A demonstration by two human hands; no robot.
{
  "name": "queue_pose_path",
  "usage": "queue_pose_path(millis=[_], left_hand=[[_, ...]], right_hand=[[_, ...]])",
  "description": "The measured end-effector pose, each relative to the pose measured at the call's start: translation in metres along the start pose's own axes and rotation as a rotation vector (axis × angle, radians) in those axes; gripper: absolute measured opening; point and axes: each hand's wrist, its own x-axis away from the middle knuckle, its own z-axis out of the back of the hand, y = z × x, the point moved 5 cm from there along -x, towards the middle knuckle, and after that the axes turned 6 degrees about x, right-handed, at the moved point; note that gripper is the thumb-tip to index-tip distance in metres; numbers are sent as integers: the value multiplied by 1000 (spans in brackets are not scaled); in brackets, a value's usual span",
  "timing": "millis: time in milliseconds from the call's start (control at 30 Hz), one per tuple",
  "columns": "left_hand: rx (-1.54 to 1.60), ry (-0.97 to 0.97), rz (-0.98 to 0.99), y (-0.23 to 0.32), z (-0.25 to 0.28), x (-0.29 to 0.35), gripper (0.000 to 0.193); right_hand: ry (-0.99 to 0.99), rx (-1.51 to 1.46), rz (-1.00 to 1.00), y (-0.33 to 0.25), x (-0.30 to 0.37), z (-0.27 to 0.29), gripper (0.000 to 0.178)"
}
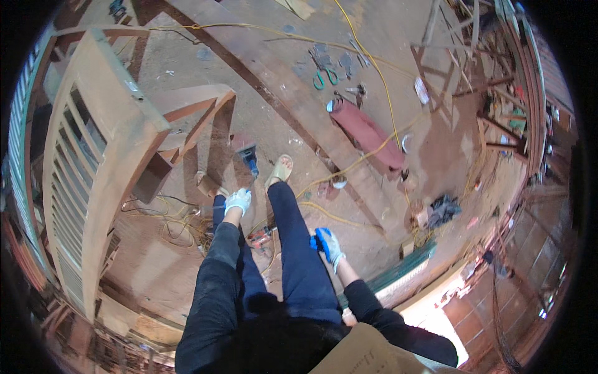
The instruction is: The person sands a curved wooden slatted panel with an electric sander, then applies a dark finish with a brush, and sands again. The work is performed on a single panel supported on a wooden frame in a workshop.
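My left hand (238, 201), in a white glove, is closed in front of my left shin. A grey cable or hose (213, 207) runs up to its wrist side. Just beyond its fingers is a blue tool (251, 163) with a dark, flared head; whether the hand grips it I cannot tell. My right hand (330, 245), in a white glove with a blue palm, is beside my right knee. Its fingers are curled, and anything within them is hidden. A red-and-grey power tool (260, 237) lies between my legs.
A large slatted wooden frame (93, 156) stands at the left, with a wooden leg piece (196, 118) beyond it. A long board (280, 81) crosses the floor. Around it are yellow cords (336, 218), a dark red roll (367, 134) and green-handled scissors (325, 78).
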Motion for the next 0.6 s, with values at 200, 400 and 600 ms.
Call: queue_pose_path(millis=[200,400,600], left_hand=[[-121,123,-35,-30,5,8,35],[-192,465,-143,-23,41,46,34],[989,209,-176,-34,3,73,41]], right_hand=[[-33,7,64,-43,7,-26,22],[-203,102,162,-53,-10,-48,21],[49,945,302,-85,18,-53,44]])
